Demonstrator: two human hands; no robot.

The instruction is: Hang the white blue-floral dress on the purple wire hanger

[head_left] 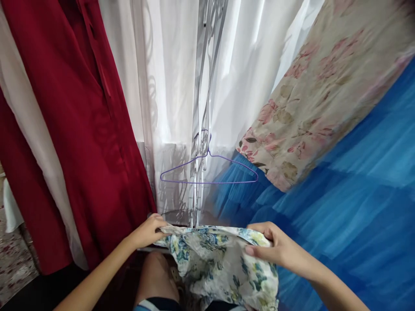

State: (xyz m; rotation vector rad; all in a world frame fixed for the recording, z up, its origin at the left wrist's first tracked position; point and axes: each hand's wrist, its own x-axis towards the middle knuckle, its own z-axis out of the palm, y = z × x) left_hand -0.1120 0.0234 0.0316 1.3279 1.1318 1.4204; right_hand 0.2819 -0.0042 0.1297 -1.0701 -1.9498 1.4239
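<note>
A white cloth garment (223, 263) with blue, green and yellow flowers is stretched between my two hands, low in the head view. My left hand (151, 233) pinches its upper left corner. At the upper right edge, my right hand (270, 248) grips the fabric with the thumb on the near side and the fingers behind. The garment's lower part hangs in folds over my lap. Beyond it, a purple wire hanger (209, 182) hangs with nothing on it, apart from both hands.
Pale metal straps or rods (202, 108) run down behind the hanger, before white curtains (171, 86). A dark red garment (87, 129) hangs left. At right hang a beige floral garment (308, 103) and a blue tulle dress (350, 207). A dark round surface (48, 289) lies lower left.
</note>
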